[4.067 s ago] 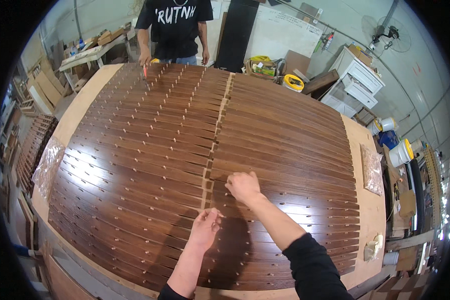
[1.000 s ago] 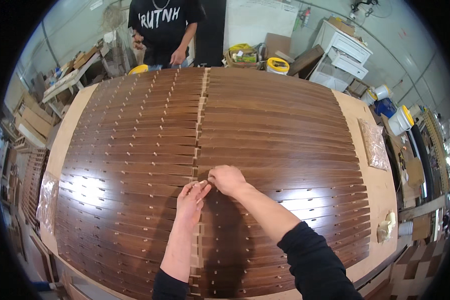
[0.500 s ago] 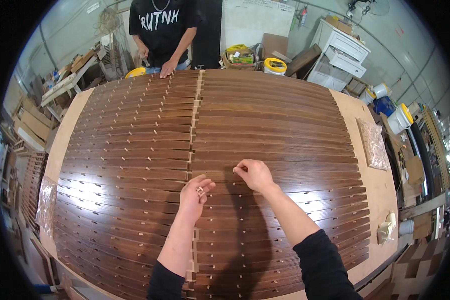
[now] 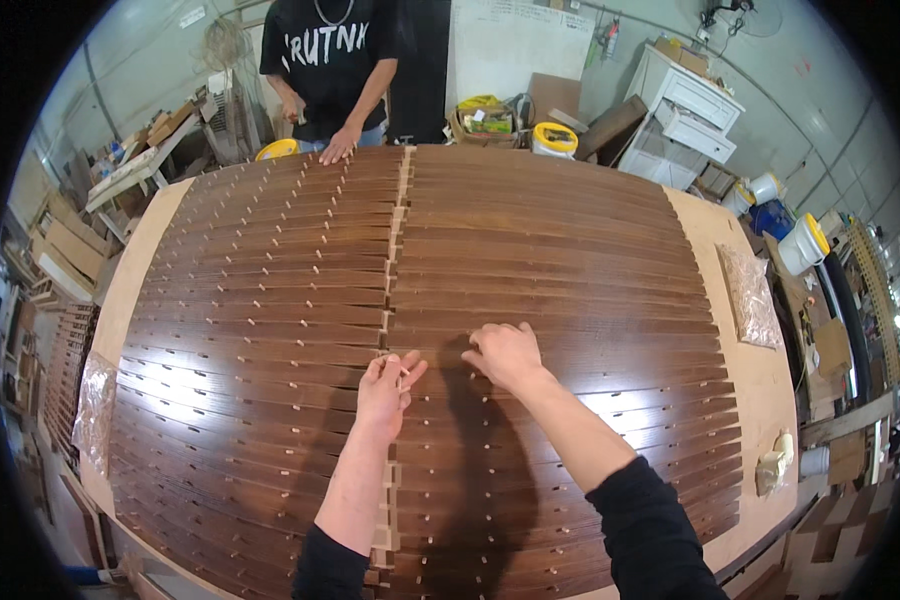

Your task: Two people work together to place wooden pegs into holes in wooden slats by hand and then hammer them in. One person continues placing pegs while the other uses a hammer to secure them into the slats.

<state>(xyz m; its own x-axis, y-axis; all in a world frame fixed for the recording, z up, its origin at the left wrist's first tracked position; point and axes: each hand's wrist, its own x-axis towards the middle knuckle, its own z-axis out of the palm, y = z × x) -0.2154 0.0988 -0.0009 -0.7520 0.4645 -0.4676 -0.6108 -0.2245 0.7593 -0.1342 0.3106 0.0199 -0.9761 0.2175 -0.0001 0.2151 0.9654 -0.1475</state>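
Two or more pale pegs (image 4: 404, 379) were grasped in the half-curled left hand (image 4: 379, 397), probably to keep them close to the right hand (image 4: 510, 357), bent-fingered over the dark boards (image 4: 550, 252); whether that one gripped anything, I could not tell. The boards' long axes ran left to right; standing pegs (image 4: 317, 269) pointed roughly upward, while the held ones' direction was unclear

Pegs (image 4: 404, 373) in left hand (image 4: 378, 398); slats (image 4: 560, 290) beneath

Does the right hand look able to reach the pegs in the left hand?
Probably yes: the right hand is close, the pegs show in the left hand, and nothing visible stands between.
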